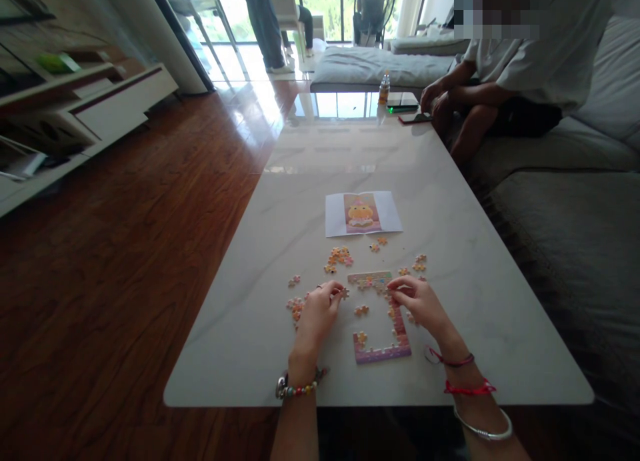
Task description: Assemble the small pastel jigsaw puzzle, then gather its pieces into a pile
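Observation:
A partly joined jigsaw puzzle [383, 354] lies on the table, its top, right and bottom edges linked around an open middle. My left hand [320, 311] is closed in a pinch on a loose puzzle piece [345, 293], just left of the puzzle's upper part. At the upper right of the puzzle, my right hand [420, 304] pinches a puzzle piece against the joined edge; the fingers partly cover it. A small joined pair of pieces [361, 310] rests inside the outline. Loose orange and pink pieces [340, 255] lie above, with more to the left and right.
A creased sheet with a printed picture [362, 213] lies beyond the pieces on the white marble-patterned table [240, 354]. A bottle [384, 89] and phones [415, 118] are at the far end. One person sits on the sofa [565, 214] at right; others are by the window.

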Tool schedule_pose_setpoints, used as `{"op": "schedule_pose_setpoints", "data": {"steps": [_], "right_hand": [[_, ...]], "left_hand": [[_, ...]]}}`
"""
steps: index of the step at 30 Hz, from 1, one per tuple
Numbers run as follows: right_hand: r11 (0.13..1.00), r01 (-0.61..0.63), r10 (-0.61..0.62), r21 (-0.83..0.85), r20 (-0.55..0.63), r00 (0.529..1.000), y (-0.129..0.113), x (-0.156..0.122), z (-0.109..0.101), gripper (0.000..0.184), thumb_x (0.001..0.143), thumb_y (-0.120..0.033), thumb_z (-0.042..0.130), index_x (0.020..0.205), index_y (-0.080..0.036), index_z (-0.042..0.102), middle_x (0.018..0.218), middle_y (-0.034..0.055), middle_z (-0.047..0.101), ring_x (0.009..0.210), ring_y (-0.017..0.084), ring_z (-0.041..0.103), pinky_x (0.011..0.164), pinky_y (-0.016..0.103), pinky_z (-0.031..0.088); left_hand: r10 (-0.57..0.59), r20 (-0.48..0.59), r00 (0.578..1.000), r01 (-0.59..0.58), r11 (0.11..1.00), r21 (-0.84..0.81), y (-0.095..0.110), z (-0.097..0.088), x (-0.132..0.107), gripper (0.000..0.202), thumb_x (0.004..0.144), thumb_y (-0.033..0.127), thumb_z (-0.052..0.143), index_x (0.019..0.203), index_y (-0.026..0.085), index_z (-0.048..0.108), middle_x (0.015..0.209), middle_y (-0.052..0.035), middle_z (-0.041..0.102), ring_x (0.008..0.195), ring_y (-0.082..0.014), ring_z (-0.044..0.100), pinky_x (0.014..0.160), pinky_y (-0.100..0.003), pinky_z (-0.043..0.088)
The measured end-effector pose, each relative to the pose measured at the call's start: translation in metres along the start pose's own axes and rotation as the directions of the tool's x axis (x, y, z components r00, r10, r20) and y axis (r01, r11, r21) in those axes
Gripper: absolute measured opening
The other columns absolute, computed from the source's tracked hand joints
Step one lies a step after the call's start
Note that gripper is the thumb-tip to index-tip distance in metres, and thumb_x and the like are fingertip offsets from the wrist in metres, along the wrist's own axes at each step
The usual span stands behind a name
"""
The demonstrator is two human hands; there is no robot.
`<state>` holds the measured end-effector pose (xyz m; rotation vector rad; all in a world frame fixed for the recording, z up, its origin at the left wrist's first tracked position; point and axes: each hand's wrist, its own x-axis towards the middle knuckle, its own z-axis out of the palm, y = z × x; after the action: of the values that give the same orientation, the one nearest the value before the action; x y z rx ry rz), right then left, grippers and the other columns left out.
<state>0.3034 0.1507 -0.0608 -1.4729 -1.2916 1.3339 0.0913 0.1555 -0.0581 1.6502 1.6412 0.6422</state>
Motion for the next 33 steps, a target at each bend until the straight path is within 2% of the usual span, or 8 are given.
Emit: {"op": "schedule_pose_setpoints", "data": {"steps": [2, 5, 12, 18, 27, 30, 33], "right_hand": [[1.0, -0.009, 0.009, 0.007, 0.063, 0.998, -0.002, -0.001, 0.007, 0.015, 0.066, -0.023, 0.056, 0.079, -0.014, 0.057, 0.069, 0.0024, 0.06, 0.058, 0.013, 0.06, 0.055, 0.026, 0.049], [0.999, -0.024, 0.019, 0.032, 0.144, 0.989, -0.007, -0.003, 0.019, 0.017, 0.067, -0.024, 0.057, 0.082, -0.015, 0.056, 0.066, 0.0011, 0.059, 0.057, 0.012, 0.059, 0.055, 0.025, 0.049], [0.996, -0.023, 0.001, 0.091, 0.233, 0.972, -0.01, -0.003, 0.032, 0.019, 0.067, -0.027, 0.059, 0.082, -0.015, 0.056, 0.069, 0.0014, 0.059, 0.06, 0.013, 0.06, 0.056, 0.025, 0.049], [0.992, -0.087, 0.062, 0.093, 0.238, 0.969, -0.012, -0.004, 0.034, 0.021, 0.066, -0.03, 0.062, 0.078, -0.014, 0.056, 0.066, 0.0019, 0.061, 0.06, 0.013, 0.06, 0.057, 0.026, 0.05], [0.999, -0.036, 0.041, -0.022, 0.275, 0.961, -0.011, -0.004, 0.034, 0.019, 0.069, -0.03, 0.058, 0.078, -0.014, 0.056, 0.064, 0.0009, 0.06, 0.054, 0.013, 0.059, 0.052, 0.024, 0.048], [0.994, 0.01, 0.01, -0.113, 0.179, 0.984, -0.007, -0.003, 0.03, 0.018, 0.072, -0.03, 0.054, 0.082, -0.015, 0.056, 0.063, 0.0006, 0.06, 0.053, 0.013, 0.058, 0.052, 0.024, 0.047], [0.965, 0.069, -0.079, -0.254, -0.028, 0.996, -0.003, 0.0, 0.023, 0.017, 0.074, -0.029, 0.05, 0.083, -0.016, 0.057, 0.07, 0.0027, 0.061, 0.058, 0.013, 0.059, 0.057, 0.026, 0.047]], "left_hand": [[-0.017, 0.014, 1.0, 0.017, 1.0, 0.005, 0.002, -0.001, 0.0, 0.015, 0.075, 0.025, 0.046, 0.078, 0.02, 0.06, 0.077, -0.0041, 0.065, 0.071, -0.0161, 0.057, 0.066, -0.027, 0.04], [-0.02, 0.108, 0.994, 0.028, 0.997, -0.073, 0.009, 0.0, -0.002, 0.017, 0.075, 0.028, 0.045, 0.078, 0.019, 0.059, 0.074, -0.003, 0.064, 0.064, -0.0136, 0.056, 0.061, -0.025, 0.042], [0.087, 0.254, 0.963, -0.017, 0.964, -0.265, 0.017, 0.005, -0.006, 0.018, 0.075, 0.032, 0.046, 0.077, 0.018, 0.058, 0.065, -0.0005, 0.06, 0.057, -0.0109, 0.054, 0.057, -0.022, 0.042], [0.108, 0.292, 0.95, 0.003, 0.934, -0.357, 0.018, 0.006, -0.007, 0.018, 0.075, 0.032, 0.047, 0.078, 0.017, 0.056, 0.064, -0.0012, 0.06, 0.06, -0.0115, 0.055, 0.059, -0.022, 0.043], [0.056, 0.292, 0.955, 0.05, 0.938, -0.343, 0.018, 0.002, -0.008, 0.017, 0.074, 0.032, 0.048, 0.073, 0.017, 0.055, 0.061, 0.0, 0.059, 0.058, -0.0108, 0.055, 0.055, -0.021, 0.041], [-0.014, 0.205, 0.979, 0.08, 0.945, -0.318, 0.012, -0.001, -0.006, 0.019, 0.073, 0.034, 0.048, 0.074, 0.017, 0.055, 0.067, -0.0017, 0.06, 0.059, -0.0115, 0.056, 0.053, -0.021, 0.041], [-0.077, 0.123, 0.989, 0.113, 0.938, -0.328, 0.004, -0.002, -0.003, 0.02, 0.073, 0.035, 0.048, 0.077, 0.017, 0.054, 0.07, -0.003, 0.06, 0.061, -0.0128, 0.058, 0.05, -0.021, 0.04]]}}
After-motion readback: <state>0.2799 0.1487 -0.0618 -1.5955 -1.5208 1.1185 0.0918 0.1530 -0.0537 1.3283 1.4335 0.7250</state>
